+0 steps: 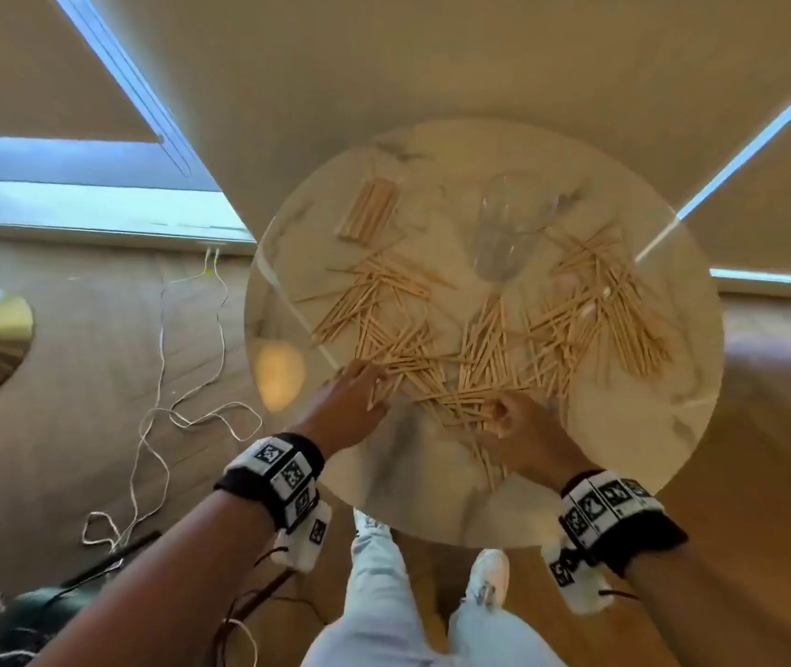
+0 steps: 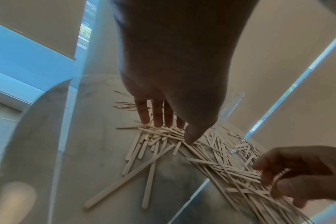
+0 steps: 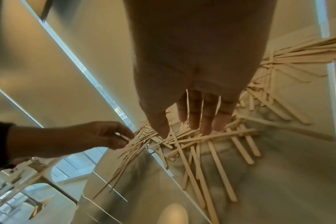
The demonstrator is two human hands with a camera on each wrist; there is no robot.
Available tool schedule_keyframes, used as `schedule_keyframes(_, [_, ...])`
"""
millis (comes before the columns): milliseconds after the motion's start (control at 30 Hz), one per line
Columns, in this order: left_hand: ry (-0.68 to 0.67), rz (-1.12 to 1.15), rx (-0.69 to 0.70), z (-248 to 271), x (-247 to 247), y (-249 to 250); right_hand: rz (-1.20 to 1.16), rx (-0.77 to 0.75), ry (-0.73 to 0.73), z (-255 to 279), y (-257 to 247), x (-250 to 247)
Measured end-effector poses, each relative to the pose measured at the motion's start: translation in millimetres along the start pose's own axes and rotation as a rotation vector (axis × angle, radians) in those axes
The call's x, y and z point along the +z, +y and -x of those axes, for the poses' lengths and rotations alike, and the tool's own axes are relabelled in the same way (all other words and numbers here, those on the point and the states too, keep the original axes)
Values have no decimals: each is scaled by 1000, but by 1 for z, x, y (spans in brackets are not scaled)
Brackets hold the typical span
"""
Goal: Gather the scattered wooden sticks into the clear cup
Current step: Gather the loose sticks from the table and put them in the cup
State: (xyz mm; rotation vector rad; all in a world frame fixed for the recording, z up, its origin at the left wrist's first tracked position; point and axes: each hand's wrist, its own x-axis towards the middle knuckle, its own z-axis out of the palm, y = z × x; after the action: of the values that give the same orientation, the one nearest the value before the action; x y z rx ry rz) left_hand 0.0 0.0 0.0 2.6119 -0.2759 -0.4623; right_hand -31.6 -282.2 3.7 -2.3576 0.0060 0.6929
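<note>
- The wooden sticks (image 1: 470,344) are lying scattered on the round table (image 1: 624,450), spreading away from both hands, and the nearest ones are lying just under the fingertips.
- The clear cup (image 1: 509,228) is standing upright beyond the pile, farther from the hands than most sticks, and a little more on the side of the right hand (image 1: 523,435).
- The long axes of the sticks are pointing in many directions; near the right hand several are running toward the person, and near the left hand (image 1: 350,402) many are lying across the fingers.
- The left hand is reaching flat with nearly straight fingers (image 2: 157,115), touching the near left edge of the pile; it is not gripping anything that I can see.
- The right hand is resting on the near middle of the pile with fingers (image 3: 194,115) partly bent, and thin sticks are showing between them; whether it is really holding them, I cannot tell.
- In my judgement the right hand is nearer to the cup, so the sticks should be swept together between the hands and then carried forward to it.
- A neat bundle (image 1: 369,211) is lying far beyond the left hand.
</note>
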Motion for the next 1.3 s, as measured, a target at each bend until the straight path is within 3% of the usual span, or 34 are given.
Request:
schedule_keyframes(200, [-88, -171, 100, -57, -5, -11, 376, 32, 125, -34, -26, 15])
schedule_keyframes(333, [-131, -273, 149, -76, -1, -17, 511, 118, 57, -41, -30, 15])
schedule_keyframes(433, [-130, -351, 217, -79, 2, -19, 556, 99, 54, -39, -26, 16])
schedule_keyframes(600, [-95, -377, 283, -84, 5, -21, 475, 26, 40, -39, -18, 15])
schedule_keyframes(800, [-197, -124, 122, -83, 1, -11, 454, -86, 32, -41, -7, 13])
schedule_keyframes(967, [-244, -131, 127, -87, 1, -7, 433, -130, -30, -45, -1, 8])
schedule_keyframes(1100, [-203, -115, 159, -87, 2, -4, 214, -139, -66, -50, 3, 2])
schedule_keyframes(1300, [-151, -95, 170, -90, 3, -4, 118, -136, -88, -55, 5, -13])
